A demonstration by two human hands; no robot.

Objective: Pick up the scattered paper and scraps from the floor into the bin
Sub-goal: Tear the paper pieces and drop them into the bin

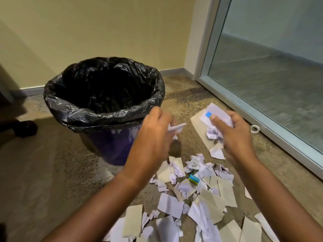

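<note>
A purple bin (111,147) lined with a black bag (104,117) stands on the floor at centre left; its inside looks dark. My left hand (153,135) hovers just right of the bin's rim, closed around a small white paper scrap (176,129). My right hand (232,135) is further right, gripping a bunch of crumpled white paper (214,133) and a card with a blue mark (208,114). Below both hands, a pile of torn white paper and brown card pieces (197,194) lies scattered on the floor, with a small blue-green packet (194,179) among them.
A glass door with a metal frame (272,130) runs along the right. A small tape roll (254,128) lies beside its track. A dark chair base with a wheel (26,128) sits at the left. The yellow wall (104,32) is behind the bin.
</note>
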